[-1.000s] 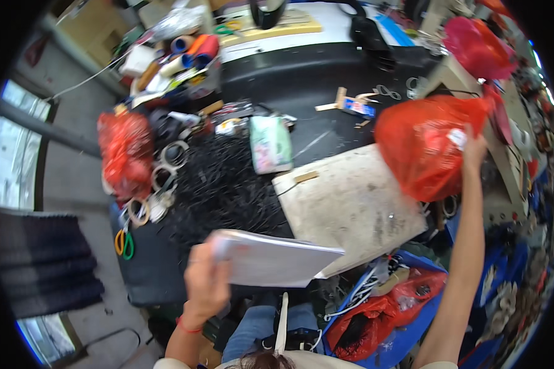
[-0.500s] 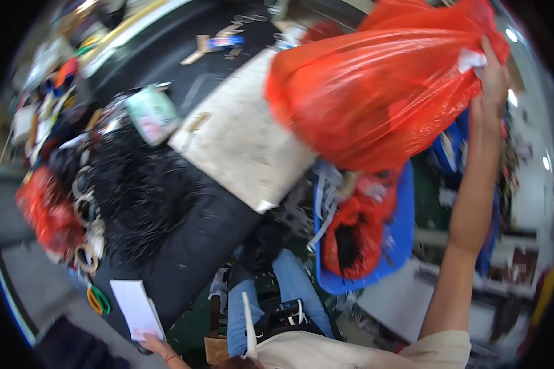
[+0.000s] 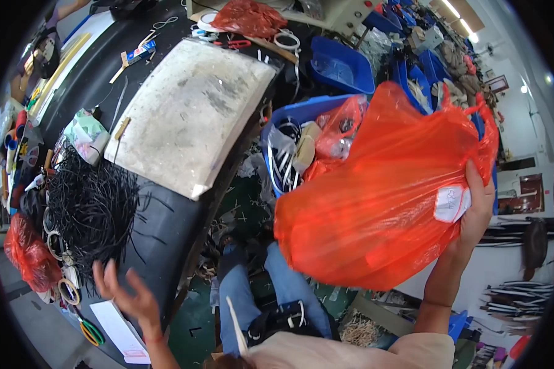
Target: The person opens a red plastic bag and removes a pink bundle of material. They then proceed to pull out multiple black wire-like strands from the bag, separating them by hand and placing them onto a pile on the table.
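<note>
My right hand grips the neck side of a large, full red plastic bag, which hangs over the floor to my right. A small white label shows on the bag by my fingers; what the bag holds is hidden. My left hand is held in the air with its fingers apart and nothing in it. Below it lies a white pad of paper on the table's near left end. Just beyond my left fingers spreads a heap of thin black strips.
A worn whitish board covers the table's middle. A blue bin with strips and red bags stands behind the held bag, another blue bin farther back. Green-handled scissors, tape rolls and a small red bag line the left edge.
The red bag has come down and nearer in my right hand, uncovering the board and bins. My left hand has let go of the white pad and risen, fingers spread.
</note>
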The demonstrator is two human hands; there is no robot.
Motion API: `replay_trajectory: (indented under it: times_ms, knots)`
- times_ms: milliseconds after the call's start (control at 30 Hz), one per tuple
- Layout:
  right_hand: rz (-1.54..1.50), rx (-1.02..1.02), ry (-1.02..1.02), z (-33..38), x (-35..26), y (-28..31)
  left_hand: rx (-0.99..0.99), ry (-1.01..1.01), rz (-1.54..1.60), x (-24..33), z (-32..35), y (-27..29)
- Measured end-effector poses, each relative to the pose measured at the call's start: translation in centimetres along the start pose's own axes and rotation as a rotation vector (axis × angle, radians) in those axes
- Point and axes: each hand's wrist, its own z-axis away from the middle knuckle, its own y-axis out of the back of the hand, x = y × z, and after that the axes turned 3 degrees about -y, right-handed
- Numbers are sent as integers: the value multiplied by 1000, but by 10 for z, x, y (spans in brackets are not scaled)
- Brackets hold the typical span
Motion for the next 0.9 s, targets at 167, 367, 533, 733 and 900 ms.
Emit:
replay_trajectory:
  times_ms: [167, 367, 533, 733, 900]
  knots:
    - [-109, 23, 197, 26, 33, 25, -239, -376, 670, 110, 14, -80]
    - [-347, -60, 338, 56, 53, 27, -618, -279, 859, 149, 86, -95]
    - [-409, -182, 361, 88, 59, 3, -619, 99, 1202, 132, 114, -71]
    - [-408, -441, 310, 182, 66, -50, -375, 159, 1077, 70, 171, -34]
    - [-86, -598, 421, 259, 114, -49, -342, 284, 1079, 25, 224, -56]
